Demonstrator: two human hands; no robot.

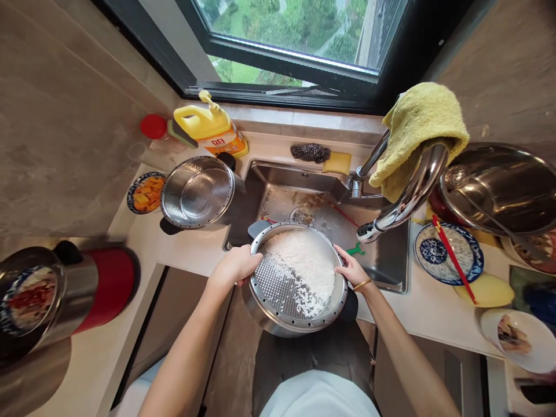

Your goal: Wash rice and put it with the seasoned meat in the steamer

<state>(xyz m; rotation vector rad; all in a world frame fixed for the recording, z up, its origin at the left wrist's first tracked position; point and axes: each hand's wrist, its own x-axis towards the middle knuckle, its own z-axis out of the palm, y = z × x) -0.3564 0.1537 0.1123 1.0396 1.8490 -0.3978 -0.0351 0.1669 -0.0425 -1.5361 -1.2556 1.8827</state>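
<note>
A round steel colander [282, 289] full of white rice [304, 260] is held over the front edge of the sink [382, 260]. The rice is heaped toward the far side, leaving the near perforated bottom partly bare. My left hand [237, 265] grips the colander's left rim, fingers curled over it. My right hand [351, 269], with a gold bangle at the wrist, grips the right rim. The curved faucet [408, 197] ends just right of the colander, and no water shows.
A second steel strainer pot [197, 194] stands left of the sink by a bowl of orange cubes [145, 194] and a yellow bottle [212, 127]. A yellow cloth [423, 124] drapes the faucet. A blue plate with red chopsticks [449, 255] and a steel wok [504, 185] lie right.
</note>
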